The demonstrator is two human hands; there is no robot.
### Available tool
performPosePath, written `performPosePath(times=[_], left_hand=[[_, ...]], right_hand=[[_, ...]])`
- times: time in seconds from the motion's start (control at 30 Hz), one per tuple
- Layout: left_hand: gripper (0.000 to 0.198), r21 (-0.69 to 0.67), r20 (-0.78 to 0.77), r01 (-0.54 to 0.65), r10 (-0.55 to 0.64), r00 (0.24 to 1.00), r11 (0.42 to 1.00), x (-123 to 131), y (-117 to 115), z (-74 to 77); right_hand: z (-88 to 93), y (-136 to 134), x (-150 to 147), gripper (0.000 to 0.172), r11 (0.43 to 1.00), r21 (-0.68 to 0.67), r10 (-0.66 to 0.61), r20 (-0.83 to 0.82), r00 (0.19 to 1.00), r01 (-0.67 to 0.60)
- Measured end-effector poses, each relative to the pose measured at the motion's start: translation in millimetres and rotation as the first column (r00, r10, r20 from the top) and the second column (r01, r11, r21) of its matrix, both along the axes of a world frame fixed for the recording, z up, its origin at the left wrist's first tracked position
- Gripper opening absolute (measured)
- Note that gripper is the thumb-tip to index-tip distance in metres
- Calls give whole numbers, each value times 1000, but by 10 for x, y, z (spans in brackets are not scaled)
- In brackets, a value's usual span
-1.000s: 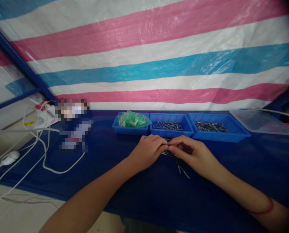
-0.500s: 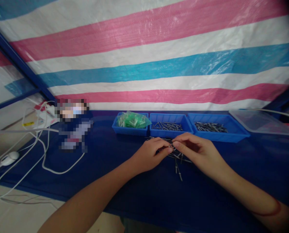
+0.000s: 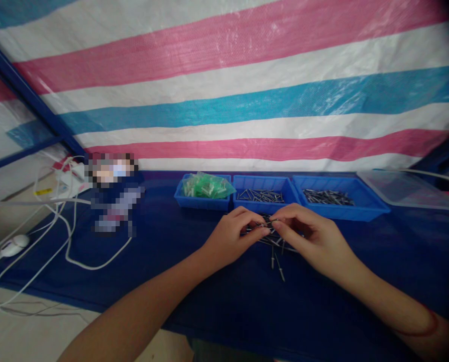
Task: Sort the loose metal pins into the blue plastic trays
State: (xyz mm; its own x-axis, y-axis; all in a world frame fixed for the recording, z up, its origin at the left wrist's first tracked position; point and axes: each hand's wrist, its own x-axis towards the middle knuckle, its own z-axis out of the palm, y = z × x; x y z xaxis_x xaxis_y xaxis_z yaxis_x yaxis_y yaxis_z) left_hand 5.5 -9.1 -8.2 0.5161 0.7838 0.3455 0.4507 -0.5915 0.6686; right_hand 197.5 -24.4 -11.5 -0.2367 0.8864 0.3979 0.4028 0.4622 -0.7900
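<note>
- A striped plastic sheet [image 3: 224,108] is hanging behind the counter, showing pink, white and blue bands
- The dark blue counter [image 3: 164,241] is carrying the bins, the pins and the cables
- White cables [image 3: 96,268] are looping across the left end of the counter, next to a pixelated item [image 3: 121,206] whose details are not discernible
- A translucent panel [image 3: 405,191] is lying at the right end, just beside the right bin
- Three bins are standing in a row along the rear: the right bin [image 3: 363,213] and the middle bin [image 3: 264,206] are holding slender metal pieces, and the left bin [image 3: 204,202] is holding a green bag
- The right hand [image 3: 317,236] is hovering over the near side of the row, its grip pinching a thin metal pin between thumb and forefinger
- The left hand [image 3: 230,234] is facing it, its grip pinching the same pin, fingertips nearly meeting those of the right
- The green bag [image 3: 209,187] is overhanging the rim of its bin
- A pile of pins [image 3: 275,240] is lying under the fingertips, in front of the middle bin
- Two loose pins [image 3: 281,271] are projecting from the pile toward the person
- The thin metal pin [image 3: 268,223] is sitting between both hands, largely hidden by the fingers
</note>
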Motion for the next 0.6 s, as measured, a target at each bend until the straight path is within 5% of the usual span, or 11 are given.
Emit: performPosePath(times=[0.27, 0.37, 0.47, 0.6], left_hand=[[24, 63, -26, -64, 66, 997, 996, -38, 0, 71], [26, 152, -180, -71, 98, 979, 986, -82, 31, 95], [27, 231, -288, -12, 80, 954, 973, -116, 60, 98], [27, 259, -390, 229, -115, 914, 938, -98, 16, 85]], right_hand=[[70, 68, 72, 16, 980, 175, 41, 271, 962, -91], [220, 142, 294, 14, 934, 352, -186, 351, 918, 55], [324, 274, 636, 8, 810, 484, -528, 358, 770, 330], [248, 464, 1018, 16, 802, 431, -595, 527, 607, 413]])
